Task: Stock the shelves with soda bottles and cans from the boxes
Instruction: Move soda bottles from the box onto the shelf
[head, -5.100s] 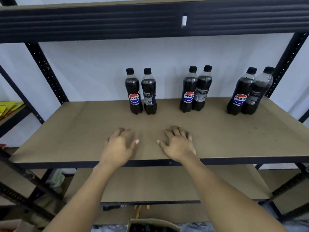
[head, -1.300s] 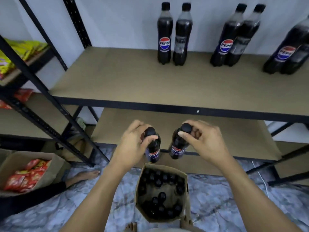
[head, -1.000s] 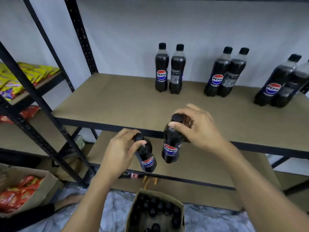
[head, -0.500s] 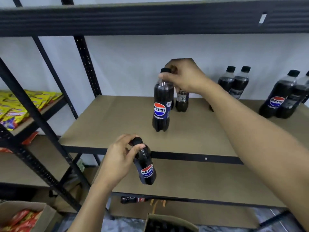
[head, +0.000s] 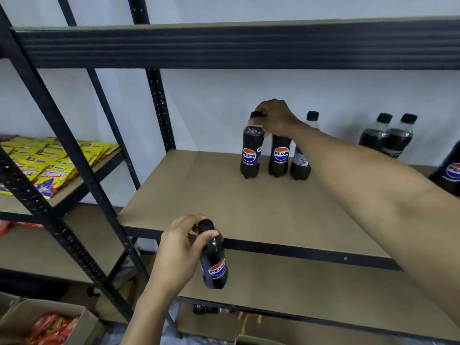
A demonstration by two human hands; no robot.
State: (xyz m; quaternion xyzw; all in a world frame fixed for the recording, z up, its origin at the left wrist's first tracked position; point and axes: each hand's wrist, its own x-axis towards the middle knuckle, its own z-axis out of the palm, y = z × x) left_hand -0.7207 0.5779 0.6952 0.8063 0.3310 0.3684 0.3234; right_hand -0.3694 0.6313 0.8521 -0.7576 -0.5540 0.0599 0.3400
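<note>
A dark cola bottle [head: 250,155] with a black cap and a red, white and blue label is standing upright on the brown shelf [head: 224,202], its cap sitting under the curled fingers of the right hand [head: 276,118]. Two matching bottles [head: 280,158] are standing just right of those fingers. A second bottle [head: 214,265] is hanging tilted, its neck lying between the thumb and fingers of the left hand [head: 179,252], its base pointing down and right.
</note>
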